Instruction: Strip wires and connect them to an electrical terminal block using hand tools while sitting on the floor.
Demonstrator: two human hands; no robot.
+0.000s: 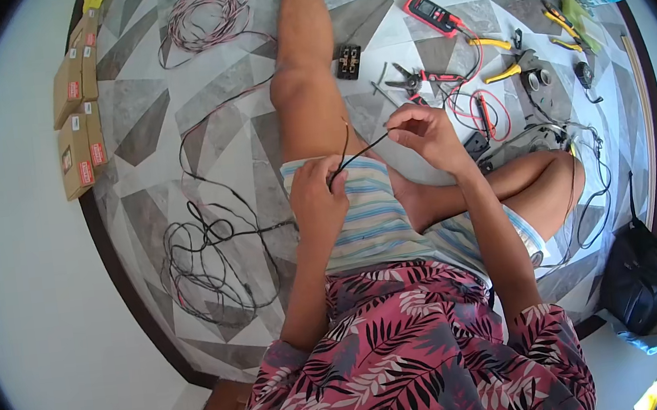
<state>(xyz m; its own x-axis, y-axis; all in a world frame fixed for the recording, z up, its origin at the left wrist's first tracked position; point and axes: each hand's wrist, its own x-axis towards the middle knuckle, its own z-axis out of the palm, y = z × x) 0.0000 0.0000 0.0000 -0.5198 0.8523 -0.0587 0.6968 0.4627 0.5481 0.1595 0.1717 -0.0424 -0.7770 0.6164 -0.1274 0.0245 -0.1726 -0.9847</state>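
1. Landmark: red multimeter, lying face up on the tiled floor.
2. Left hand: left of the multimeter and nearer the person, above the lap. Fingers are closed on the black cable, apparently to steady it.
3. Right hand: on the person's side of the multimeter. Thumb and forefinger pinch the same cable, presumably so the short span stays straight.
4. The cable slants between both hands, left of the multimeter and nearer the person. A thin brown strand rises from near the left hand; whether it is bare cannot be told.
5. Black cable coil: well left of the multimeter and nearer the person, loosely heaped, probably to keep slack off the lap. Any link to the held cable cannot be traced.
6. Red-handled cutting tool: near the multimeter, on the person's side. Yellow-handled pliers: right of the multimeter. Both lie beyond the right hand, likely for easy reach.
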